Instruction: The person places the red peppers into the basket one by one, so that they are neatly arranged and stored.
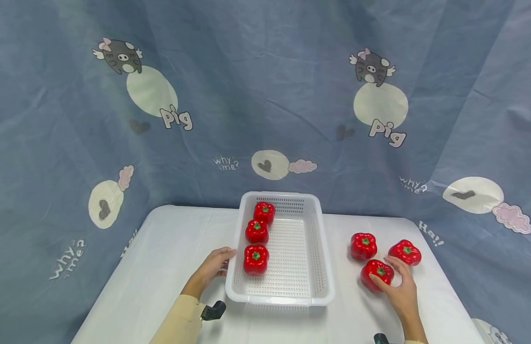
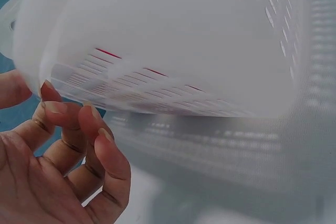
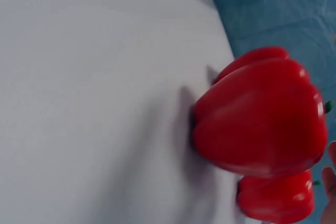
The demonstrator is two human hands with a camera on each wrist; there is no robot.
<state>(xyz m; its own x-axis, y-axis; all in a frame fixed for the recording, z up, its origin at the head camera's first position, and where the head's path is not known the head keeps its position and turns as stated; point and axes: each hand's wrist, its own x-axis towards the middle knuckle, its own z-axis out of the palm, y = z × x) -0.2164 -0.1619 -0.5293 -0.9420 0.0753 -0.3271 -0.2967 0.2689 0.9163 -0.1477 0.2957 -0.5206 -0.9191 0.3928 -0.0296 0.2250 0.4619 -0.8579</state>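
At the left fingers, head view: the left hand pinches the left rim of a white rectangular plastic basket with slotted walls; a pale yellow sleeve runs behind it.
Basket peppers, head view: just past the left fingers, three glossy red bell peppers with green stems line the basket's left side.
Right-hand pepper, head view: the right hand sets thumb and fingers wide over a lobed red bell pepper.
Loose peppers, head view: beyond the right fingers, a second red pepper sits to the left and a third red pepper just beside the fingertips, on the white tabletop.
Rim, left wrist view: the fingers curl at the basket's edge; red shows through slots beside them.
Stem, right wrist view: fingertips appear near the stem; I cannot tell whether they touch the pepper.
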